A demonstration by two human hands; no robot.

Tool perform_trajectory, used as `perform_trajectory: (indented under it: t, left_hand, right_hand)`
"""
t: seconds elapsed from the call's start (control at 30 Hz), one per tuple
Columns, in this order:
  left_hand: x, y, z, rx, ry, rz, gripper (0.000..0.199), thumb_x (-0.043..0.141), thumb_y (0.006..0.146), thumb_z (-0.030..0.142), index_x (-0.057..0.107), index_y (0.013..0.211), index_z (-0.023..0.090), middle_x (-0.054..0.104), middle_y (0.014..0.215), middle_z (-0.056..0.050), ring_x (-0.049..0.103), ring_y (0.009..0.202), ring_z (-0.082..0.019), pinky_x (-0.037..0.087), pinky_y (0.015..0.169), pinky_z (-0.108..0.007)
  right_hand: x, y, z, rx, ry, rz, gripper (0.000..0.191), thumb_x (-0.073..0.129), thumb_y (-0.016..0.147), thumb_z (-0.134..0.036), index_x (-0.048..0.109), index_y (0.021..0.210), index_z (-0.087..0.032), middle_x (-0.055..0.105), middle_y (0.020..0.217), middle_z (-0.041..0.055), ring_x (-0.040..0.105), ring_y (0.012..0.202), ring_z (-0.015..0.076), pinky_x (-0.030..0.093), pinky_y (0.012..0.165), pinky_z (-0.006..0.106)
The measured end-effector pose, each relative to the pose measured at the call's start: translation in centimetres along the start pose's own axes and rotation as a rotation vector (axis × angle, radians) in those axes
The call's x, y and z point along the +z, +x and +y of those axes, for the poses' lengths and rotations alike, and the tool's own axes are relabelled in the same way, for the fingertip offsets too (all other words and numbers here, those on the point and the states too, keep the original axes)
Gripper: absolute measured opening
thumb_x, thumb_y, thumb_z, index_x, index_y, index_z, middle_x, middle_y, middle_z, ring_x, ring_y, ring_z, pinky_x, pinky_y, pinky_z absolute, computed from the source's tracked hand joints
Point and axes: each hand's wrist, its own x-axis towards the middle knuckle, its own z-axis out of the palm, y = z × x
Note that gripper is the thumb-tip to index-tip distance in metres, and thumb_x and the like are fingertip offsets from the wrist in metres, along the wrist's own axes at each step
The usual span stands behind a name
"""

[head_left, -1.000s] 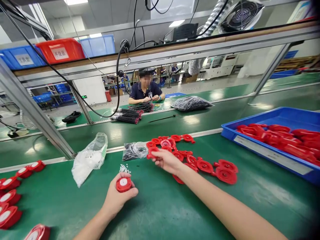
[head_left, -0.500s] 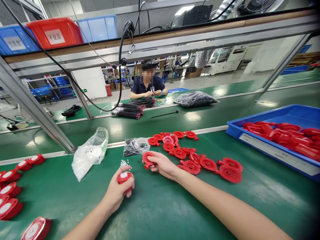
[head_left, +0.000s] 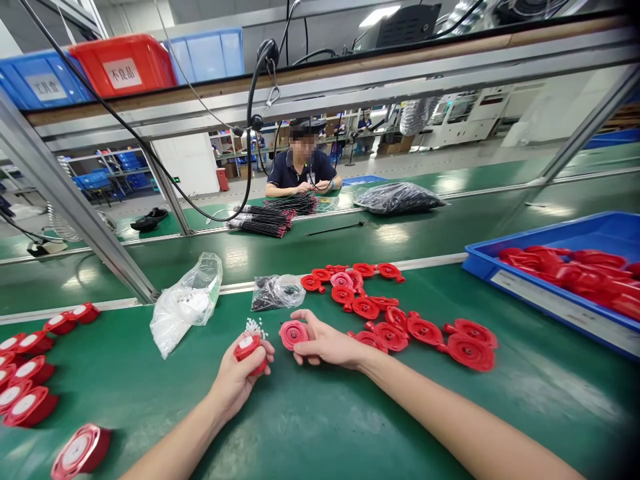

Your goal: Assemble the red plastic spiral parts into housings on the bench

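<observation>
Bench (head_left: 300,427) is open near middle; red discs (head_left: 471,351) (overlapping) obstruct beyond.

green bench (head_left: 320,413) bearing red parts (head_left: 425,330), bags, white bits (head_left: 256,326).

Metal frame (head_left: 320,100) over green counter (head_left: 310,427); behind it, white machines (head_left: 480,117), pale floor (head_left: 235,193), ceiling light (head_left: 379,16) above.

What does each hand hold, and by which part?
The left hand holds a thick round red plastic piece with a white disc around its side. The right hand holds a flat round red plastic piece by its rim.
</observation>
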Motion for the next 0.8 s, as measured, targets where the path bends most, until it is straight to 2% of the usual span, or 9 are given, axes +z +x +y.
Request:
perform_trajectory:
  t: [0.1, 0.17, 0.27, 0.33, 0.43, 0.53, 0.63, 0.7, 0.8]
  left_hand:
    - [0.0, 0.0, 0.2, -0.017, 0.002, -0.010, 0.047, 0.100, 0.064, 0.038, 0.071, 0.091, 0.012, 0.072, 0.088, -0.007, 0.067, 0.077, -0.015, 0.060, 0.065, -0.022]
    - [-0.2, 0.0, 0.3, -0.061, -0.035, -0.023, 0.057, 0.100, 0.057, 0.049, 0.072, 0.089, 0.011, 0.071, 0.083, -0.005, 0.066, 0.073, -0.013, 0.060, 0.063, -0.019]
    - [-0.5, 0.2, 0.5, -0.131, -0.082, -0.038, 0.077, 0.092, 0.051, 0.069, 0.073, 0.098, 0.010, 0.071, 0.076, -0.004, 0.069, 0.066, -0.014, 0.059, 0.055, -0.017]
    - [-0.7, 0.4, 0.7, -0.190, -0.139, -0.029, 0.077, 0.085, 0.061, 0.073, 0.072, 0.105, 0.011, 0.073, 0.078, -0.006, 0.072, 0.067, -0.016, 0.059, 0.053, -0.017]
    - [-0.7, 0.7, 1.0, -0.258, -0.224, 0.019, 0.057, 0.061, 0.094, 0.066, 0.070, 0.102, 0.011, 0.077, 0.082, -0.011, 0.074, 0.066, -0.015, 0.062, 0.057, -0.019]
    - [-0.5, 0.9, 0.9, -0.276, -0.240, 0.029, 0.059, 0.041, 0.106, 0.058, 0.069, 0.095, 0.008, 0.076, 0.082, -0.013, 0.071, 0.061, -0.014, 0.062, 0.058, -0.020]
    - [-0.3, 1.0, 0.5, -0.186, -0.235, -0.013, 0.053, 0.060, 0.097, 0.063, 0.068, 0.092, 0.011, 0.075, 0.081, -0.008, 0.066, 0.058, -0.011, 0.058, 0.057, -0.020]
    - [-0.1, 0.9, 0.2, -0.109, -0.206, -0.030, 0.055, 0.076, 0.083, 0.067, 0.067, 0.088, 0.013, 0.072, 0.076, -0.004, 0.062, 0.058, -0.010, 0.053, 0.055, -0.019]
    - [0.1, 0.8, -0.1, -0.042, -0.144, 0.004, 0.057, 0.090, 0.067, 0.063, 0.065, 0.085, 0.015, 0.069, 0.077, -0.002, 0.062, 0.063, -0.012, 0.050, 0.057, -0.022]
  right_hand:
    - [-0.2, 0.2, -0.3, -0.008, -0.053, 0.061, 0.058, 0.084, 0.070, -0.023, 0.047, 0.115, -0.021, 0.072, 0.107, 0.0060, 0.060, 0.057, 0.0077, 0.030, 0.042, 0.015]
    - [-0.4, 0.5, -0.4, 0.005, 0.029, 0.093, 0.056, 0.085, 0.066, -0.024, 0.053, 0.111, -0.018, 0.072, 0.113, 0.0110, 0.059, 0.060, 0.0077, 0.034, 0.044, 0.016]
    - [-0.9, 1.0, -0.3, 0.001, 0.124, 0.121, 0.058, 0.088, 0.063, -0.029, 0.056, 0.109, -0.015, 0.074, 0.109, 0.0141, 0.058, 0.063, 0.0081, 0.040, 0.051, 0.018]
    - [-1.2, 1.1, -0.1, -0.023, 0.034, 0.120, 0.058, 0.089, 0.064, -0.034, 0.059, 0.109, -0.014, 0.074, 0.105, 0.0134, 0.057, 0.064, 0.0094, 0.042, 0.052, 0.020]
    - [-1.1, 0.4, 0.1, -0.099, -0.289, 0.096, 0.052, 0.084, 0.076, -0.044, 0.063, 0.112, -0.014, 0.072, 0.108, 0.0120, 0.061, 0.072, 0.0144, 0.047, 0.059, 0.026]
    - [0.1, -0.7, -0.2, -0.286, -0.695, 0.039, 0.054, 0.081, 0.083, -0.045, 0.063, 0.127, -0.019, 0.063, 0.127, 0.0120, 0.062, 0.105, 0.0243, 0.055, 0.084, 0.036]
    - [1.4, -1.6, -0.6, -0.459, -0.969, -0.148, 0.067, 0.087, 0.080, -0.042, 0.060, 0.139, -0.025, 0.053, 0.144, 0.0113, 0.048, 0.133, 0.0315, 0.045, 0.110, 0.045]
    - [2.0, -2.0, -0.4, -0.484, -1.076, -0.221, 0.060, 0.085, 0.082, -0.041, 0.063, 0.135, -0.024, 0.059, 0.135, 0.0113, 0.051, 0.128, 0.0314, 0.046, 0.109, 0.046]
    - [1.8, -2.2, 0.4, -0.392, -1.193, -0.182, 0.055, 0.080, 0.087, -0.044, 0.064, 0.135, -0.023, 0.065, 0.123, 0.0127, 0.059, 0.117, 0.0325, 0.051, 0.102, 0.046]
